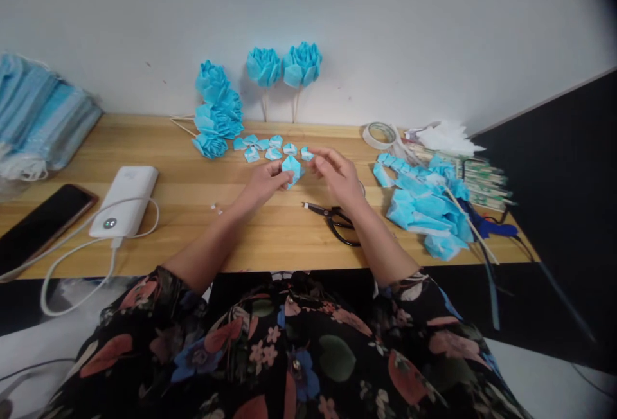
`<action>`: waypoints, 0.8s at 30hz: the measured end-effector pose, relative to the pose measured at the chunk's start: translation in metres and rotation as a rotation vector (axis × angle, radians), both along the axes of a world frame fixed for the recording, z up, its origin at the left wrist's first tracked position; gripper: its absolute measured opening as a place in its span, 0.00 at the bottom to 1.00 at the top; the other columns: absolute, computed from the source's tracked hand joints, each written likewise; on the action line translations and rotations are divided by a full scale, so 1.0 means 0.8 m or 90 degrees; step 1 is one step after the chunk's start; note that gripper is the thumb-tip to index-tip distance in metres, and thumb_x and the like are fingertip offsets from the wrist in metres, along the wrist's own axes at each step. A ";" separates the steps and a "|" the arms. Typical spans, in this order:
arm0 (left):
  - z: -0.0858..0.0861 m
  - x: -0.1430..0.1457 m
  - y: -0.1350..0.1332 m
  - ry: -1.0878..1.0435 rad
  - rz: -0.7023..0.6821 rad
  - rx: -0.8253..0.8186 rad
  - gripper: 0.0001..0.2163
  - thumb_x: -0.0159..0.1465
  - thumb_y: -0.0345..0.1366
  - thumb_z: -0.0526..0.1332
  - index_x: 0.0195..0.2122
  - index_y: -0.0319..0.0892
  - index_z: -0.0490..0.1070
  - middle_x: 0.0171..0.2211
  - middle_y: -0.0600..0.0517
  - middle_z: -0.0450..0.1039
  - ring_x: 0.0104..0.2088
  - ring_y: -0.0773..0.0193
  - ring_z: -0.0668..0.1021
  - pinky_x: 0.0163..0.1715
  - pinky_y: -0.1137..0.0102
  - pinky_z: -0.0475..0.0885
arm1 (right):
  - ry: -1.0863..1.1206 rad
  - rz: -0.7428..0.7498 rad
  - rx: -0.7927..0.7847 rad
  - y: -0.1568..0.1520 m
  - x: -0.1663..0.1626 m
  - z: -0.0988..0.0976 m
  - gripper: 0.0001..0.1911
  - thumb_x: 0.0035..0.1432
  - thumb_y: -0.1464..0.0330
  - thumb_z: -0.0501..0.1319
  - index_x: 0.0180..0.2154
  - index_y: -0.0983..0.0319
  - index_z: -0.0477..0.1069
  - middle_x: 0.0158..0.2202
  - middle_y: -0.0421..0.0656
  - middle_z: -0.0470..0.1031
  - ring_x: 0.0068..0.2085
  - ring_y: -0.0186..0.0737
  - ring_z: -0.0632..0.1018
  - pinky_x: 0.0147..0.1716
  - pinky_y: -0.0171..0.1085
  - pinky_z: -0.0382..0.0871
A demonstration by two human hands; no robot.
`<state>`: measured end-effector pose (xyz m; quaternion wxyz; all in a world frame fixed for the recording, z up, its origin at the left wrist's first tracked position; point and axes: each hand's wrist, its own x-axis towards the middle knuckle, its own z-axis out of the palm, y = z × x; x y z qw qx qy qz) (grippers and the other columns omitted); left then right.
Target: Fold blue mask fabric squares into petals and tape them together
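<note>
My left hand (268, 182) is closed, pinching a light-blue folded paper flower piece (291, 170) between thumb and fingers above the table. Close beside it, the thumb and forefinger of my right hand (336, 175) meet at the edge of a small blue paper petal (306, 154). Several more small folded petals (274, 142) with white edges lie in rows just beyond my left hand. Black-handled scissors (337, 218) rest under my right wrist, partly hidden by it.
Blue paper flowers (264, 67) on sticks stand or lie against the wall. On the right are tape (379, 135), loose blue paper pieces (419, 207) and wrapped sticks (486, 181). To the left lie a power bank (126, 197), a phone (45, 223) and stacked blue masks (48, 117).
</note>
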<state>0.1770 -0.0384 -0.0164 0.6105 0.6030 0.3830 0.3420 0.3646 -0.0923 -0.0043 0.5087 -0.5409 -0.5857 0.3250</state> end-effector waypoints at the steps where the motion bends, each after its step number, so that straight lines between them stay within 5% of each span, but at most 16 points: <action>1: 0.001 -0.001 0.000 -0.003 0.006 0.001 0.08 0.55 0.39 0.63 0.29 0.40 0.70 0.26 0.54 0.71 0.27 0.69 0.71 0.32 0.71 0.68 | -0.083 0.014 -0.012 -0.009 0.003 0.006 0.17 0.66 0.57 0.59 0.49 0.59 0.77 0.36 0.42 0.81 0.36 0.38 0.78 0.37 0.37 0.70; 5: 0.004 -0.001 -0.001 -0.007 0.031 0.008 0.08 0.57 0.38 0.64 0.26 0.40 0.69 0.24 0.55 0.71 0.26 0.70 0.72 0.31 0.71 0.68 | -0.449 0.091 -0.017 -0.053 0.010 0.018 0.10 0.66 0.69 0.61 0.45 0.59 0.79 0.39 0.43 0.83 0.36 0.39 0.79 0.37 0.37 0.68; 8: 0.005 0.000 -0.002 -0.016 0.030 0.001 0.08 0.58 0.37 0.64 0.26 0.40 0.69 0.24 0.54 0.71 0.26 0.70 0.72 0.31 0.72 0.69 | -0.581 0.104 0.000 -0.078 0.009 0.003 0.10 0.68 0.71 0.59 0.45 0.61 0.79 0.41 0.47 0.83 0.40 0.43 0.80 0.39 0.38 0.69; 17: 0.004 0.000 -0.001 -0.002 0.017 0.015 0.09 0.59 0.39 0.63 0.25 0.40 0.70 0.23 0.54 0.70 0.26 0.69 0.71 0.31 0.71 0.68 | -0.714 0.017 0.142 -0.082 -0.007 -0.037 0.12 0.70 0.68 0.58 0.39 0.62 0.79 0.36 0.46 0.82 0.38 0.43 0.78 0.35 0.39 0.67; 24: 0.005 -0.001 -0.003 -0.008 -0.007 0.026 0.10 0.58 0.42 0.63 0.26 0.41 0.68 0.24 0.54 0.70 0.27 0.69 0.71 0.32 0.71 0.68 | -0.617 -0.016 0.107 -0.079 -0.007 -0.043 0.10 0.67 0.70 0.59 0.36 0.61 0.78 0.34 0.46 0.80 0.37 0.42 0.77 0.35 0.38 0.66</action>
